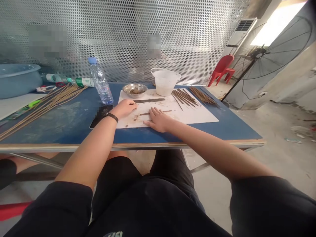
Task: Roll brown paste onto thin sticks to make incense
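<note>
My left hand (126, 108) is closed around the near ends of a bundle of thin dark sticks (150, 100) lying across a white board (197, 113). My right hand (158, 119) lies flat on the board with fingers spread, pressing on a single stick coated in brown paste (166, 111). A black band sits on my left wrist. Brown smears mark the board beside my hands.
A steel bowl (135, 89), a white plastic tub (165, 82) and coated sticks (187, 96) lie behind the board. A water bottle (100, 81), a phone (100, 115) and long bamboo sticks (46, 103) are to the left. A fan (271, 46) and red chair (222, 69) stand right.
</note>
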Demonstrator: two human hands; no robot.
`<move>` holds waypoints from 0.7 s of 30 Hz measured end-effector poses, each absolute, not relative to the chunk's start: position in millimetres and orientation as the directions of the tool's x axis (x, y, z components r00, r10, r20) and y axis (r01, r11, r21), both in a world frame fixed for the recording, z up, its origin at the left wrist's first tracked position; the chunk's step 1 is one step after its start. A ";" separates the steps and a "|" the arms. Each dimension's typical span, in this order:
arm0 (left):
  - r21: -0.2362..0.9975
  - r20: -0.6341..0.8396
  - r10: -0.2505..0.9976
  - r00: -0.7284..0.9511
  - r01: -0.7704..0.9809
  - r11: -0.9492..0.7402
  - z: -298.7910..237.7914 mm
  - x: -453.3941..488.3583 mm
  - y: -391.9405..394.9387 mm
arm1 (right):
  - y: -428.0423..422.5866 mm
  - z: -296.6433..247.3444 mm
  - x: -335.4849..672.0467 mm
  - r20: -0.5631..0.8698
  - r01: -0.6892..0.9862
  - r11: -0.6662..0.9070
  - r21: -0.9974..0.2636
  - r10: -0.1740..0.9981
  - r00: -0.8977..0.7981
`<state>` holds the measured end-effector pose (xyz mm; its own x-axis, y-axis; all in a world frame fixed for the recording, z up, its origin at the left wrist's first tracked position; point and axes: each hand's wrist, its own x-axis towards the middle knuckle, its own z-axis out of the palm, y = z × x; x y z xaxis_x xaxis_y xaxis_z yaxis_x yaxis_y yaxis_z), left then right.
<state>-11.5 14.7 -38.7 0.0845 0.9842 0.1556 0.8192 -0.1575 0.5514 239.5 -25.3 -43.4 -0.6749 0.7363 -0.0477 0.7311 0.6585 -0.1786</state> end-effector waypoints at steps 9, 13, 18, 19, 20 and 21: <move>0.560 0.161 0.983 0.088 0.812 -0.164 -37.6 -10.5 13.1 | -17.1 -38.5 226.9 -0.077 0.746 0.635 -0.200 0.749 -0.658; 0.559 0.181 0.979 0.094 0.809 -0.181 -40.6 -12.6 15.4 | -59.8 -34.8 252.3 -0.093 0.675 0.703 -0.224 0.674 -0.733; 0.562 0.155 0.985 0.080 0.813 -0.154 -41.4 -14.1 17.3 | -91.3 -33.6 276.5 -0.042 0.659 0.704 -0.263 0.674 -0.737; 0.561 0.148 0.986 0.074 0.815 -0.145 -40.9 -13.9 17.2 | -89.4 -35.2 278.5 -0.042 0.671 0.694 -0.261 0.686 -0.726; 0.561 0.142 0.987 0.070 0.816 -0.139 -40.3 -13.6 16.9 | -84.8 -37.1 279.3 -0.047 0.682 0.687 -0.253 0.695 -0.718; 0.561 0.139 0.988 0.069 0.817 -0.136 -39.8 -13.4 16.6 | -77.9 -39.3 278.9 -0.051 0.687 0.686 -0.240 0.698 -0.714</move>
<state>-13.4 16.6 -39.8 0.0686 0.9879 0.1391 0.8166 -0.1357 0.5611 278.9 -77.9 -39.3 -0.7145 0.6978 -0.0510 0.6870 0.6858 -0.2403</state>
